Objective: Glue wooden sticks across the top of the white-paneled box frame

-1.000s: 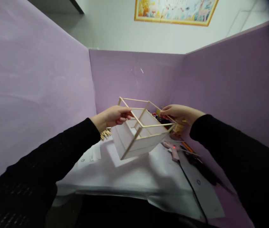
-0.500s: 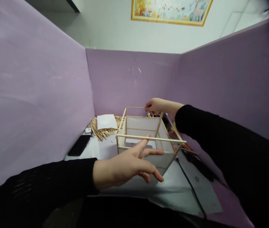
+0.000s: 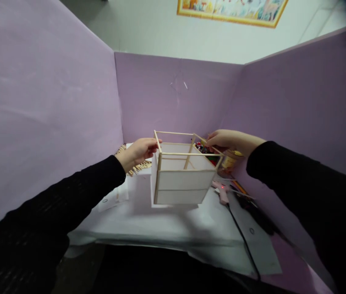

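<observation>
Before me is a box-shaped frame of thin wooden sticks (image 3: pixel 187 154), with white panels on its lower walls and an open upper part. My left hand (image 3: pixel 144 152) pinches the left top stick between thumb and fingers. On the opposite side, my right hand (image 3: pixel 222 140) has its fingers closed around the right top stick, and the fingertips are partly hidden. A shadow falls below the box; whether its base touches the table I cannot tell. A pink glue gun (image 3: pixel 222 192) with a red light lies to the right of the box.
Loose wooden sticks (image 3: pixel 140 167) lie behind my left hand. A jar with a yellow label (image 3: pixel 230 160) and small colourful items stand at the back right. A black cable (image 3: pixel 243 239) runs from the glue gun toward the front edge. Purple panels (image 3: pixel 173 102) enclose the table on three sides.
My left hand has gone from in front of the box to its left top stick. My right hand has shifted from the back stick to the right side. The box has turned.
</observation>
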`<state>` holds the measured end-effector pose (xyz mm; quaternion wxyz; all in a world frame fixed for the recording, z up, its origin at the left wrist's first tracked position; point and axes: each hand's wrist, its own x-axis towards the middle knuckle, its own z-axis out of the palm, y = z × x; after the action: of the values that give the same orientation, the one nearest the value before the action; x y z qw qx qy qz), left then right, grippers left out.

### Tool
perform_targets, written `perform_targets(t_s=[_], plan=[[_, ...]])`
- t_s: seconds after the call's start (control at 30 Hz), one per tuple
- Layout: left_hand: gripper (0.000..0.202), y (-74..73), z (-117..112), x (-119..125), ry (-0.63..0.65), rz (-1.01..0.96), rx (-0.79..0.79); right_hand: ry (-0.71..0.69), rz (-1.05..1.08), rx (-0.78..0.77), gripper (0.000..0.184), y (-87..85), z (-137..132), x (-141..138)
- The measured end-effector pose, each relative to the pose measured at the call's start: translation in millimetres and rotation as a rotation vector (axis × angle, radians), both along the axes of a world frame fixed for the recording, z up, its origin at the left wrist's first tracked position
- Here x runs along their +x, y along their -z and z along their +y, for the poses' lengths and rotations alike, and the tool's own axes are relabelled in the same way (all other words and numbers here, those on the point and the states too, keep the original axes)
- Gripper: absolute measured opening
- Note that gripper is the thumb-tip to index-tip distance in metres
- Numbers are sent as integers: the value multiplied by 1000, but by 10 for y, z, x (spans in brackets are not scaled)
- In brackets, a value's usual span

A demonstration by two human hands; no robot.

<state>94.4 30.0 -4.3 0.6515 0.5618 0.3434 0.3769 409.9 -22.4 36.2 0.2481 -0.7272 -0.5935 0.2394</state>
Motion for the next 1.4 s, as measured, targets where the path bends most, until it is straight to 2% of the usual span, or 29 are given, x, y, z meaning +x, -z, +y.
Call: perform_targets(t_s=[0.1,0.2,0.27,0.3,0.37,0.4,0.47,0.57,0.63,0.7,0.77,0.87,1.0,1.1,1.2,1.4], plan=[[20,157,58,-113,-9,76,19,30,33,-139,29,83,-125,-44],[29,306,-18,-333,-127,154,98,78,147,-62,31,205,-383,29],[20,456,-158,-480,-201,166,171,155,251,74,32,385,-623,96],[15,556,-258,-532,-225,185,213,180,277,175,33,524,-751,111],[19,801,-501,-571,-255,274,302,212,289,323,33,904,-995,77],[23,938,-631,-556,-258,323,317,212,306,362,33,1137,-1099,26],[19,1220,-866,-471,-311,326,372,242,391,435,46,1640,-1243,-123],[42,1612,-1064,-293,-385,272,496,311,512,458,62,2279,-1282,-355],[59,1835,-1085,-199,-351,291,471,398,537,446,69,2507,-1232,-463],[71,2023,-1063,-148,-291,348,447,383,574,460,73,2570,-1182,-539],[77,2172,-1035,-136,-250,399,462,308,635,500,70,2534,-1169,-609],[77,2317,-1015,-164,-291,405,470,258,723,549,59,2466,-1220,-734],[78,2398,-1004,-244,-353,398,480,248,770,554,50,2519,-1306,-847],[77,2439,-1027,-324,-356,444,527,282,768,542,50,2614,-1342,-816],[72,2495,-1090,-391,-411,488,581,336,725,535,54,2693,-1367,-745],[68,2581,-1218,-411,-496,598,850,358,644,558,49,2920,-1420,-805]])
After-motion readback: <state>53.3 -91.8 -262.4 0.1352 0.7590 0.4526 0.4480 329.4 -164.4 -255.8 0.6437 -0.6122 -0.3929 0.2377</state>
